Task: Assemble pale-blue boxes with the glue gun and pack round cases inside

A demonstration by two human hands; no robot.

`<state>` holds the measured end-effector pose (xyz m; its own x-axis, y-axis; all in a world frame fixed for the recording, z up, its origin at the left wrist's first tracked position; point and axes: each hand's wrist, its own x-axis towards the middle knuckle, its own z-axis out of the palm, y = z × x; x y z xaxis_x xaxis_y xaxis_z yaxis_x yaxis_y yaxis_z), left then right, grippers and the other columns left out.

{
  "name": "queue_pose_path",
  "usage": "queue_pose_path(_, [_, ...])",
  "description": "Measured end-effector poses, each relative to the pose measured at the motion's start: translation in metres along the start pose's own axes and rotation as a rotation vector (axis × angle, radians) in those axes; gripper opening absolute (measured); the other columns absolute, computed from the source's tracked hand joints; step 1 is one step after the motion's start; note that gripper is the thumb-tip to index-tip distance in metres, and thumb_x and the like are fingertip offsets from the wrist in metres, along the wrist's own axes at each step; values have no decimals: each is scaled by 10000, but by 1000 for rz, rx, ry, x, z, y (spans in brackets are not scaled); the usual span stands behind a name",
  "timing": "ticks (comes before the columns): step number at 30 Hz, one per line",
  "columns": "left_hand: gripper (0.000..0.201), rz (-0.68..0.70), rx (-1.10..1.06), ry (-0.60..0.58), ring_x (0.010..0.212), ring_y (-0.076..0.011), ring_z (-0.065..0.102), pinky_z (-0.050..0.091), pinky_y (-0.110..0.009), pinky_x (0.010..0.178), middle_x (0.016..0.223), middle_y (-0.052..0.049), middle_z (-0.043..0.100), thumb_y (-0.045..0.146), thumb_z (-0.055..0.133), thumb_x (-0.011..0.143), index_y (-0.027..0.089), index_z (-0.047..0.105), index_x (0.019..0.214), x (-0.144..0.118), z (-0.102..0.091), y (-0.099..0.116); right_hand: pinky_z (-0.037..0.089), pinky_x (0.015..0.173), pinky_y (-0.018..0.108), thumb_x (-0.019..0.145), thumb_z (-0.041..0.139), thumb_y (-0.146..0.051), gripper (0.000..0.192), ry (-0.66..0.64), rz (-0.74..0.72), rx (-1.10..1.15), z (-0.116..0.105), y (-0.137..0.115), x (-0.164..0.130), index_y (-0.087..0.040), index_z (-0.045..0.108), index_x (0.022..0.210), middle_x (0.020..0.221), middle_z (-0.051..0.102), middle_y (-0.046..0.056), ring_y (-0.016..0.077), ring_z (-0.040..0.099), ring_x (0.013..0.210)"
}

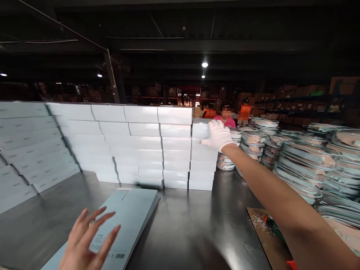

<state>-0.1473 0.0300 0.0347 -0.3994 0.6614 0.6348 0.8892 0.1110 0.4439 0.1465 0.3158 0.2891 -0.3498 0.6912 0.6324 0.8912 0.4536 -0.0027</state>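
**A:** White boxes everywhere. What is lying at the far left?

**B:** Flat white boxes (pixel 33 150) are leaning in a slanting row along the left edge of the steel table (pixel 185 225), each one resting on the next, probably so they are not sliding flat.

**A:** And the bare hand?

**B:** The left hand (pixel 84 240) is hovering low at the bottom edge, fingers spread apart and gripping nothing. It is hanging just over the near end of a pale blue-grey flat carton (pixel 126 217), which is lying on the table with a barcode label facing up.

**A:** Further right?

**B:** A stacked wall of white boxes (pixel 135 146) is standing across the middle of the table in neat columns. The right hand (pixel 218 135), in a white glove, is reaching out at arm's length and pressing against the top box (pixel 201 128) of the rightmost column. The fingers are lying flat along its side, not closed around it, seemingly squaring it with the column.

**A:** Beyond that?

**B:** Stacks of round lidded trays (pixel 303 161) are filling the right side, and a cardboard sheet (pixel 267 232) with shreds is lying near the forearm. A person in pink (pixel 226 117) is standing behind the stacks.
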Motion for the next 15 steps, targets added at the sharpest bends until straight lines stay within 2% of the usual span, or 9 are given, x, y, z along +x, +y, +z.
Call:
queue_pose_path(2, [424,-110,199,-99,1458,-440,466,521,-593,1074,1323,-187,693,494,458,950,213,652,1201,16,-7,-19,327,1193,644,820,798,-397,833,0,-32,18,-3,-7,-20,-89,439,1505,1626,409,222,442,302,1521])
queue_pose_path(3, [474,-159,250,-140,1371,-457,560,552,-600,1015,1296,-218,708,497,462,955,170,641,1248,22,-9,-28,305,1220,613,871,745,-379,807,28,-66,52,-8,-7,-37,-79,398,1535,1639,391,218,420,292,1535])
queue_pose_path(4, [535,-207,298,-160,1250,-512,637,567,-654,932,1226,-262,725,546,494,938,115,658,1210,26,-9,-36,311,1239,550,918,685,-357,758,54,-115,91,-15,-6,-59,-79,373,1551,1634,401,207,379,320,1533])
queue_pose_path(5, [608,-248,350,-188,1145,-547,683,574,-697,843,1107,-252,758,628,521,907,87,687,1128,28,-9,-43,380,1212,490,925,664,-318,691,107,-193,186,-22,-2,-83,-81,415,1524,1558,505,203,349,444,1467])
queue_pose_path(7, [706,-281,424,-230,993,-504,750,604,-644,751,888,-156,764,734,470,892,71,711,931,27,-6,-53,534,1072,471,970,602,-352,532,135,-355,367,-33,10,-136,-153,501,1453,1379,665,157,325,646,1270])
queue_pose_path(9, [758,-265,491,-245,950,-448,771,624,-562,728,793,-87,720,772,387,908,85,693,808,25,-6,-56,615,927,410,994,588,-324,428,117,-484,425,-37,23,-188,-238,525,1408,1222,746,99,265,749,1059])
queue_pose_path(12, [729,-203,583,-208,920,-424,777,634,-489,672,787,-70,674,768,384,922,112,672,790,31,-24,-44,637,800,386,988,573,-273,462,138,-580,416,-28,35,-248,-279,485,1442,1064,781,72,248,767,921])
queue_pose_path(15, [651,-147,620,-99,694,-363,775,545,-342,449,820,-52,637,725,394,948,131,658,905,37,-52,-7,596,631,445,973,554,-265,598,280,-476,230,-22,30,-278,-212,382,1543,883,759,114,283,708,690])
